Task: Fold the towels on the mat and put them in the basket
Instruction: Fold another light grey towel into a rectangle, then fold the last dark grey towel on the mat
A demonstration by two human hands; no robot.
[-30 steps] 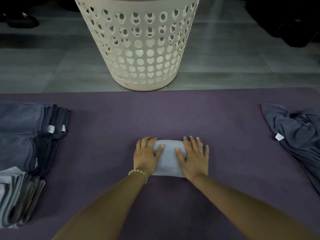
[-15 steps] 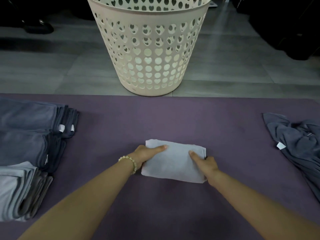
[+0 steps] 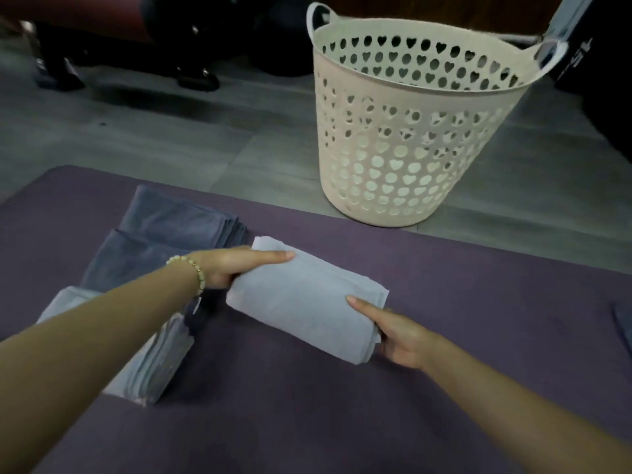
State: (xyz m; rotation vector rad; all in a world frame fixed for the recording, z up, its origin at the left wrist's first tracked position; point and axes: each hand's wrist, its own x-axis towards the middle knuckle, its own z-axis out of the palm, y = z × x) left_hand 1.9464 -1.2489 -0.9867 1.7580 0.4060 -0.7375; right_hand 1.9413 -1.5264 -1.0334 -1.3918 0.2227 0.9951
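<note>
pale towel [image 3: 307,299]: folded into a thick oblong, centre of the frame, slanting from upper left to lower right; gripped at both short ends over the mat; whether lifted clear of it or resting on it, not to be told.
left hand [image 3: 236,266]: at the towel's upper-left end; thumb stretched flat along the top, fingers tucked beneath and hidden; holding the towel.
right hand [image 3: 400,333]: at the towel's lower-right end; thumb laid on top, pointing toward the upper left, fingers curled under the edge; holding the same towel.
bracelet [image 3: 196,270]: pale beads, round the left wrist.
mat [image 3: 461,278]: purple, spread across the lower half of the frame, far edge slanting from middle left down to the right.
basket [image 3: 403,138]: cream plastic, pierced with heart-shaped holes, two loop handles at the rim; upright on the floor in the upper right of the frame, just beyond the mat's far edge; bottom hidden by its own wall.
dark stacks [image 3: 178,220]: two piles of folded blue-grey towels, left of centre on the mat, just beyond the left hand.
pale stack [image 3: 160,357]: folded light-grey towels, lower left, partly behind the left forearm.
dark cloth [image 3: 625,325]: a sliver at the right edge, on the mat.
floor [image 3: 171,131]: grey tiles, upper half of the frame.
background: dark, blurred furniture along the top left.
</note>
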